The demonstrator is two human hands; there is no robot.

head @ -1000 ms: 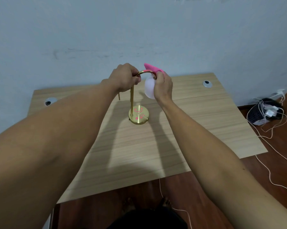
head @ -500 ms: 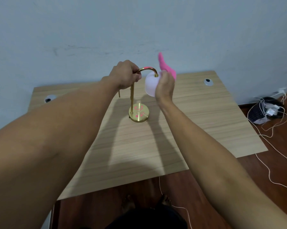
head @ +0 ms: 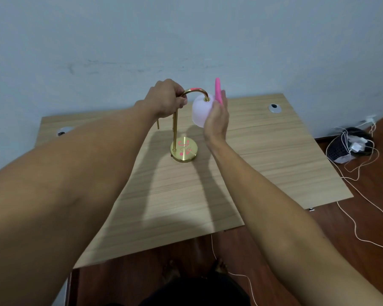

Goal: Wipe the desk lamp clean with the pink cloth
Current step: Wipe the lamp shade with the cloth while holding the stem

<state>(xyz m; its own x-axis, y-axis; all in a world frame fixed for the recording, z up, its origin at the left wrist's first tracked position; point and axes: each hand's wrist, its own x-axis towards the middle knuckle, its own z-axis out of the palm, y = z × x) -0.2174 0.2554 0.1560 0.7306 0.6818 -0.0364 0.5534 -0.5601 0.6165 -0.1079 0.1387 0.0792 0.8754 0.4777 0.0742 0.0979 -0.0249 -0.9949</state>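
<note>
A brass desk lamp (head: 175,131) stands on a wooden desk (head: 263,155), with a round base (head: 184,151) bearing pink marks and a curved neck. Its frosted white shade (head: 200,111) hangs from the neck's right end. My left hand (head: 166,99) is closed around the top of the lamp's stem, where the curve starts. My right hand (head: 217,118) presses the pink cloth (head: 218,90) against the right side of the shade, fingers pointing up. Most of the cloth is hidden behind my hand; only its top edge sticks out.
The desk has a cable grommet at the back left (head: 62,131) and one at the back right (head: 274,108). On the wooden floor to the right lie a black mesh basket with chargers (head: 343,149) and white cables (head: 362,208). A pale wall is close behind.
My right hand moved the cloth off the top of the lamp's neck and down onto the right side of the shade. My left hand kept its grip on the stem.
</note>
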